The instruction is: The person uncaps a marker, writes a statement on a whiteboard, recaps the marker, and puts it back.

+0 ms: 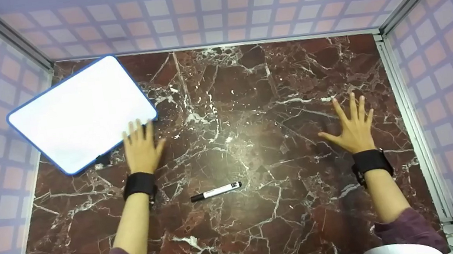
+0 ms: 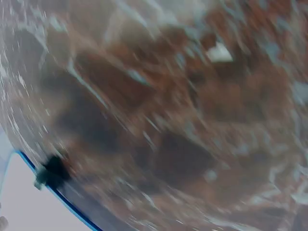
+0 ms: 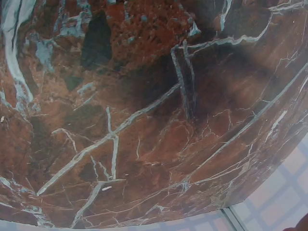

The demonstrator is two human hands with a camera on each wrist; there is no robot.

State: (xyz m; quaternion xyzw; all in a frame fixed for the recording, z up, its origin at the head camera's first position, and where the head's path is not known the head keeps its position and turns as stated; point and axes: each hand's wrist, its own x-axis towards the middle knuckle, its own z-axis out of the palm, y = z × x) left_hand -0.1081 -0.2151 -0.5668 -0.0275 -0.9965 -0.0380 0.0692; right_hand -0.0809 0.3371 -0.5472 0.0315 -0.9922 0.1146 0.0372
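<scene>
A whiteboard (image 1: 80,111) with a blue frame lies slanted at the table's back left. My left hand (image 1: 139,149) has its fingers straight, their tips over the board's lower right edge; whether they touch it I cannot tell. A small black piece (image 1: 102,159) sits at the board's near edge, and the left wrist view shows this black piece (image 2: 54,172) beside the blue frame too. On the right, my right hand (image 1: 353,127) spreads its fingers over the bare table, holding nothing. Between the arms, nearer the front, lies a capped black and white marker (image 1: 216,191).
The dark red marble-patterned table (image 1: 255,149) has metal rails along its sides. Checkered panels (image 1: 212,15) wall it in at the back, left and right. A white rounded object (image 1: 403,252) juts in at the bottom right.
</scene>
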